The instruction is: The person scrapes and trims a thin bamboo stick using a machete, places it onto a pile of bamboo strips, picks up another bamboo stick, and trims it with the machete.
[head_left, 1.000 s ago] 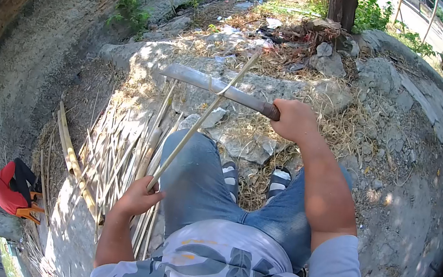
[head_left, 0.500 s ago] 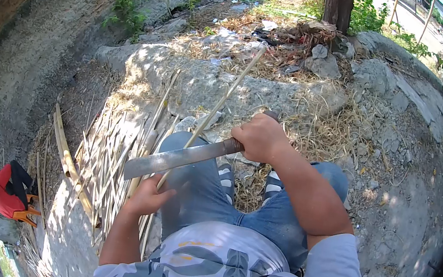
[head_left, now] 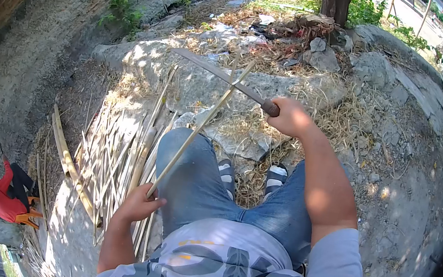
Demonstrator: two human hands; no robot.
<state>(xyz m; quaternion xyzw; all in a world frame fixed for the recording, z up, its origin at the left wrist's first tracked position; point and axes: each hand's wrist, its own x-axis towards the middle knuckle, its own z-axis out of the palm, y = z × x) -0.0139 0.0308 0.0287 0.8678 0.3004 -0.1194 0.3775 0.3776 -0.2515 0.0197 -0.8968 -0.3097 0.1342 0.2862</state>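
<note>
My left hand [head_left: 138, 204] is closed around the lower end of a long, thin bamboo strip [head_left: 195, 133], which slants up and away past my left knee. In my right hand [head_left: 291, 118] is the dark handle of a machete [head_left: 209, 68], held out in front of my knees. Its long blade points up to the left and crosses the strip near the far end. There the strip looks split, with a short piece standing apart above the blade.
Many bamboo strips [head_left: 109, 162] lie on the ground at my left, beside thicker split bamboo pieces [head_left: 66, 158]. A person in red [head_left: 8, 195] sits on an orange chair [head_left: 29, 217] further left. Ahead are a concrete slab [head_left: 195, 86], dry shavings [head_left: 325, 134] and a tree trunk [head_left: 335, 3].
The machete has moved from near my left hand outward to the strip's far end, and its blade now meets the strip there. My left hand has shifted slightly down and left.
</note>
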